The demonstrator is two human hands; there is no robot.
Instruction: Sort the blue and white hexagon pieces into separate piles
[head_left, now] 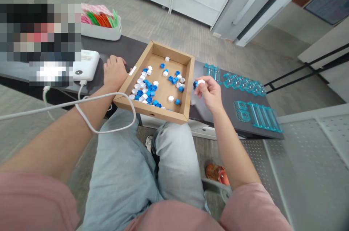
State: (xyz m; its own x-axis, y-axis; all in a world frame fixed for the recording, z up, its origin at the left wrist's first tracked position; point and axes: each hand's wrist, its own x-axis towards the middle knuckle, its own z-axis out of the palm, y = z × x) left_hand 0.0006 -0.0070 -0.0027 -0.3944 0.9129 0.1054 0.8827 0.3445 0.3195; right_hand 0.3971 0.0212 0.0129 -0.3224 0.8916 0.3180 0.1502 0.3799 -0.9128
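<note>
A shallow cardboard tray rests on a dark table and holds several small blue and white hexagonal pieces. My right hand hovers just right of the tray, its fingers pinched on a white piece and a blue piece. My left hand lies curled on the table against the tray's left wall, with nothing visible in it.
Clear blue plastic racks and two tube holders lie on the table's right part. A white device with a cable sits left, behind it a white bin of coloured items. An orange bottle lies below.
</note>
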